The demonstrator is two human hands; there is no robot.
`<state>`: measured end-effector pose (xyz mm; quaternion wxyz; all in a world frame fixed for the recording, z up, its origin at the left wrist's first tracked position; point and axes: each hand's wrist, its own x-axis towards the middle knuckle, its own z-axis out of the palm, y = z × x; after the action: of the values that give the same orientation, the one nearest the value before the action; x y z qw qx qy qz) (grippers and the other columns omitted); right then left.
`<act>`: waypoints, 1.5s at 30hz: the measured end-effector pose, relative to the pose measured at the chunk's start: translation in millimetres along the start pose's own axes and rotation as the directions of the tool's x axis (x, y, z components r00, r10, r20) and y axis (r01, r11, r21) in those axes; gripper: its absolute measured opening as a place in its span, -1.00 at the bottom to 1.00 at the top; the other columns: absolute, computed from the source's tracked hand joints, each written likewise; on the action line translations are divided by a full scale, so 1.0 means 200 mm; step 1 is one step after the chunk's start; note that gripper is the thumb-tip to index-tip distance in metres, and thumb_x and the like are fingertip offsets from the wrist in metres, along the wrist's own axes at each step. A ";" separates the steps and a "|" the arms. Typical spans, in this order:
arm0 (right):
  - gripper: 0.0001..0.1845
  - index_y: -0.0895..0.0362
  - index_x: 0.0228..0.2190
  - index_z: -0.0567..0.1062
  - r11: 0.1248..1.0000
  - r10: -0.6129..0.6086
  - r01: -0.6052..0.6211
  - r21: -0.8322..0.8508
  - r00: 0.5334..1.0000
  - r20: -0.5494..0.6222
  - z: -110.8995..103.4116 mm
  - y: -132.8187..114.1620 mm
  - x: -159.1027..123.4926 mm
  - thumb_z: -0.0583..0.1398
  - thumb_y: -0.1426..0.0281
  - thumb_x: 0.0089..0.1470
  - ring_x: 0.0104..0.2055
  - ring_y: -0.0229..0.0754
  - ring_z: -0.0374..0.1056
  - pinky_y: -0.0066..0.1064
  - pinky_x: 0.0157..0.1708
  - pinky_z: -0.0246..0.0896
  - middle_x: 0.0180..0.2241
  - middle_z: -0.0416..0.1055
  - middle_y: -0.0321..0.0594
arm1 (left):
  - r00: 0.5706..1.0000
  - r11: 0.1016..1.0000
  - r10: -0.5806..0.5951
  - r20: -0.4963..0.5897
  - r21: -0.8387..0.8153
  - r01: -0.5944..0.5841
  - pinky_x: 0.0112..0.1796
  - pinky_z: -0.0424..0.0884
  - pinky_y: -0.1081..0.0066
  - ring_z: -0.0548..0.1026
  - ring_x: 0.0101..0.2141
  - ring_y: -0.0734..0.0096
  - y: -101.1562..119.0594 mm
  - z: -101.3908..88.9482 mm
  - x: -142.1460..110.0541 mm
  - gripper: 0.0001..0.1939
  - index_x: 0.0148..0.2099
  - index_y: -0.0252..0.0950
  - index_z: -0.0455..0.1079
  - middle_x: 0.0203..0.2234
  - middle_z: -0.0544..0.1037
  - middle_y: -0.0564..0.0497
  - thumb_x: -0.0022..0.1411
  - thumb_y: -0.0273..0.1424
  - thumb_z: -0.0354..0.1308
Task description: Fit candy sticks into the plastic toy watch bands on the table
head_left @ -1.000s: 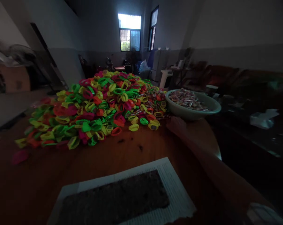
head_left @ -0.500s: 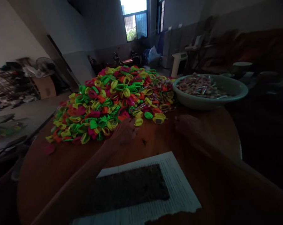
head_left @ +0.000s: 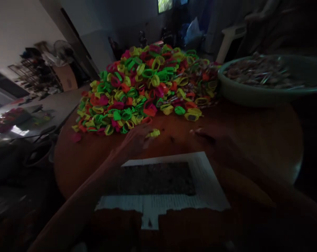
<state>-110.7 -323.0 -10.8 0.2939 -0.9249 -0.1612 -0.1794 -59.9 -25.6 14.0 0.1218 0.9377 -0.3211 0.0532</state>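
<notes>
My left hand point(head_left: 137, 140) is closed on a yellow plastic toy watch point(head_left: 154, 133), just in front of a large heap of neon toy watches point(head_left: 132, 92) in green, yellow, orange and pink. To the right, my right hand point(head_left: 217, 138) hovers low over the round wooden table point(head_left: 268, 129). It is dark and blurred, so its fingers and anything in them cannot be made out. Between my forearms lies a dark, flat rectangular slab point(head_left: 158, 178) on a printed sheet of paper point(head_left: 211, 189) with torn edges.
A pale green basin point(head_left: 255, 96) stands at the table's right side, filled with small wrapped pieces point(head_left: 258, 71). Behind the heap are a clear plastic bag point(head_left: 193, 33) and a white appliance point(head_left: 230, 42). Shelves point(head_left: 29, 75) and a fan point(head_left: 63, 49) stand at the left.
The view has tilted down and shifted left. My left hand has drawn a yellow toy watch away from the heap's front edge, toward me. My right hand has also come nearer the paper.
</notes>
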 end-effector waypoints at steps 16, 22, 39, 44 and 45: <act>-0.81 0.19 -0.22 0.51 0.946 -0.292 0.313 -0.082 0.935 0.203 0.38 -0.66 -0.24 0.09 0.44 0.28 -0.27 -0.09 0.27 -0.26 -0.33 0.07 -0.30 0.37 -0.11 | 0.987 0.956 -0.057 -0.150 -0.293 0.010 -0.02 0.42 0.27 0.51 -0.04 0.31 0.06 0.00 -0.67 -0.85 -0.08 -0.24 0.43 -0.03 0.55 -0.02 0.39 -0.42 0.05; -0.77 0.19 -0.31 0.45 0.962 -0.247 0.227 0.150 0.959 0.136 0.40 -0.70 -0.22 0.06 0.38 0.33 -0.34 -0.21 0.24 -0.35 -0.37 0.07 -0.35 0.30 -0.17 | 0.970 0.962 -0.038 -0.239 -0.271 -0.029 -0.06 0.41 0.32 0.49 -0.02 0.32 0.05 0.07 -0.70 -0.84 -0.04 -0.23 0.40 0.04 0.50 -0.02 0.37 -0.46 0.05; -0.77 0.19 -0.22 0.48 0.881 -0.359 0.406 -0.242 0.908 0.217 0.44 -0.74 -0.23 0.02 0.52 0.22 -0.30 -0.09 0.24 -0.27 -0.39 0.05 -0.33 0.33 -0.12 | 0.982 0.978 -0.007 -0.191 -0.204 -0.033 -0.04 0.43 0.26 0.47 0.03 0.25 0.06 0.05 -0.71 -0.70 0.10 -0.22 0.36 0.08 0.48 -0.07 0.37 -0.52 0.01; -0.75 0.13 -0.41 0.43 0.873 -0.324 0.388 -0.294 0.914 0.244 0.44 -0.77 -0.21 0.01 0.51 0.22 -0.35 -0.11 0.21 -0.27 -0.42 -0.03 -0.40 0.32 -0.16 | 0.992 0.972 -0.058 -0.110 -0.232 0.032 -0.03 0.46 0.25 0.43 0.10 0.21 0.05 0.07 -0.73 -0.62 0.15 -0.13 0.35 0.14 0.43 -0.03 0.34 -0.53 0.02; -0.75 0.12 -0.42 0.42 0.872 -0.321 0.386 -0.300 0.915 0.244 0.44 -0.79 -0.20 0.01 0.52 0.22 -0.36 -0.12 0.20 -0.27 -0.42 -0.04 -0.42 0.32 -0.17 | 0.993 0.968 -0.063 -0.097 -0.248 0.037 0.00 0.46 0.25 0.43 0.10 0.22 0.05 0.06 -0.74 -0.61 0.15 -0.13 0.35 0.14 0.43 -0.03 0.35 -0.53 0.01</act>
<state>-189.7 -155.9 -18.6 0.0744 -0.9290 -0.3212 -0.1681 -183.1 50.4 -21.9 0.2550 0.9191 -0.2946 0.0584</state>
